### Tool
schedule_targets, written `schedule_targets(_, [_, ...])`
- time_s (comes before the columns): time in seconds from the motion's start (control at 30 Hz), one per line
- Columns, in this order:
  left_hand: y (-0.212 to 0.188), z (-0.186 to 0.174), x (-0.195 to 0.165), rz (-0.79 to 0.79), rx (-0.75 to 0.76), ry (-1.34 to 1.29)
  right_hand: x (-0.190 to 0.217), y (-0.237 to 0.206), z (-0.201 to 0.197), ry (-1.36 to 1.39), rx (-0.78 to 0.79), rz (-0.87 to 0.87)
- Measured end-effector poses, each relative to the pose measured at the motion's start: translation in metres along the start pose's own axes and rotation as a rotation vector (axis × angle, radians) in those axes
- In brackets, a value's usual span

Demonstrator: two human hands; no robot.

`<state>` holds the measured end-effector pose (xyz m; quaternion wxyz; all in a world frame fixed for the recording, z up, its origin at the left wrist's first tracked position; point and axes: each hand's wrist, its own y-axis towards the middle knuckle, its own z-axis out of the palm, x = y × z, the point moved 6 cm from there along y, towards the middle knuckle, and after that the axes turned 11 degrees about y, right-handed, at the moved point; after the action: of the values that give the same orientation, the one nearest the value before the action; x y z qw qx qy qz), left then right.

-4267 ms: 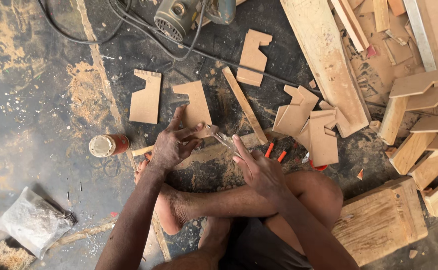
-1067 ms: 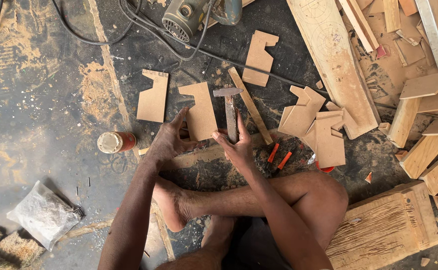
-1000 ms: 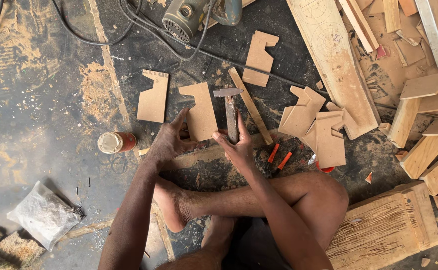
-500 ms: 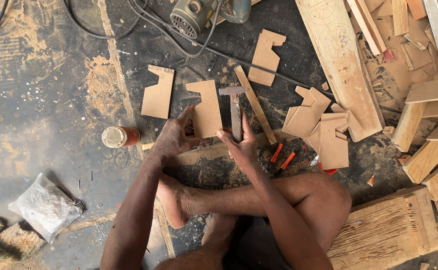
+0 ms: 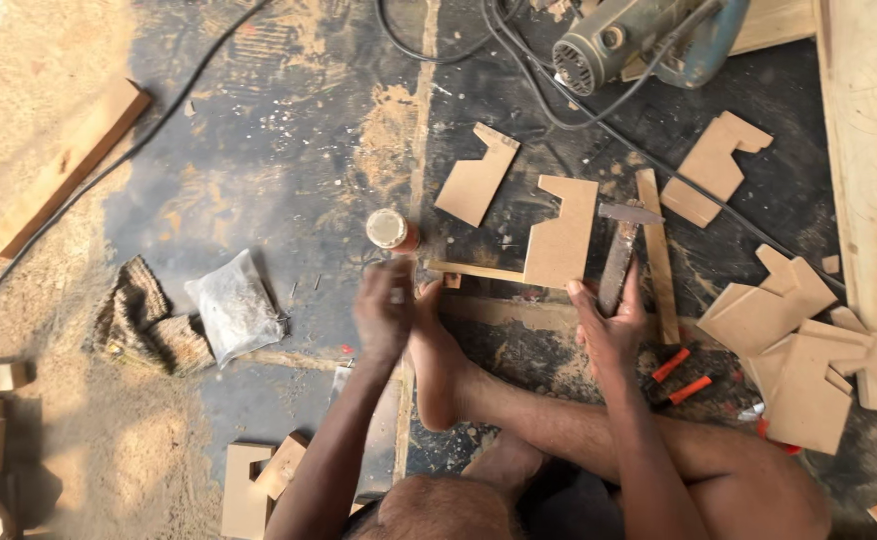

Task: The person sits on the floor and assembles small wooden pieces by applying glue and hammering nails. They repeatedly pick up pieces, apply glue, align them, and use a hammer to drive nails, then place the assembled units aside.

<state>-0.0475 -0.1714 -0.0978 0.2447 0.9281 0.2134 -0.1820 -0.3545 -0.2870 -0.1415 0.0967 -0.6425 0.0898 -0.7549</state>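
Two hands low: right hand [image 5: 611,330] gripping hammer [image 5: 620,250], left hand [image 5: 384,312] blurred.

Left hand [image 5: 384,310] blurred, right hand [image 5: 611,325] clenched.

A clear plastic bag [image 5: 234,305] of small greyish contents is seen lying crumpled on the dark floor, just beside a knitted brown cloth [image 5: 149,320]. A small round container [image 5: 391,230] with a pale lid and orange-red body is set near the left hand [image 5: 384,312]
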Motion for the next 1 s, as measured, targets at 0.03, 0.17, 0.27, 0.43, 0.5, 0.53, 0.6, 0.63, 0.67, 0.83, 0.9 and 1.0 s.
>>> schedule_targets(0.03, [0.004,-0.006,0.034,-0.147,0.015,0.091,0.0,-0.001,0.002,0.016,0.01,-0.006])
schedule_targets(0.17, [0.003,-0.04,0.123,-0.503,0.079,0.418,0.002,-0.003,0.005,0.041,0.021,-0.009])
schedule_targets(0.27, [0.004,-0.047,0.133,-0.487,0.089,0.426,0.002,-0.004,0.006,0.038,0.023,-0.006])
schedule_targets(0.43, [0.016,-0.019,0.123,-0.41,0.213,0.53,-0.004,0.005,-0.005,0.021,0.034,-0.03])
schedule_targets(0.5, [0.017,-0.002,0.109,-0.274,0.282,0.684,-0.008,0.015,-0.016,0.028,0.042,-0.064])
schedule_targets(0.53, [0.015,0.005,0.106,-0.228,0.352,0.744,-0.008,0.019,-0.019,0.017,0.061,-0.107])
schedule_targets(0.6, [0.003,0.015,0.097,-0.242,0.367,0.631,-0.013,0.024,-0.03,0.009,0.054,-0.109])
schedule_targets(0.63, [0.003,0.018,0.092,-0.255,0.365,0.577,-0.014,0.028,-0.034,0.009,0.059,-0.116])
schedule_targets(0.67, [0.005,0.019,0.084,-0.226,0.345,0.481,-0.015,0.03,-0.037,-0.004,0.053,-0.112])
schedule_targets(0.83, [0.005,0.012,-0.004,0.036,0.227,0.113,-0.018,0.036,-0.043,-0.067,0.037,-0.069])
schedule_targets(0.9, [0.01,0.011,-0.046,0.145,0.186,-0.03,-0.019,0.037,-0.044,-0.051,0.039,-0.056])
schedule_targets(1.0, [0.022,0.032,-0.098,0.192,0.288,-0.319,-0.019,0.038,-0.046,-0.028,0.054,-0.063])
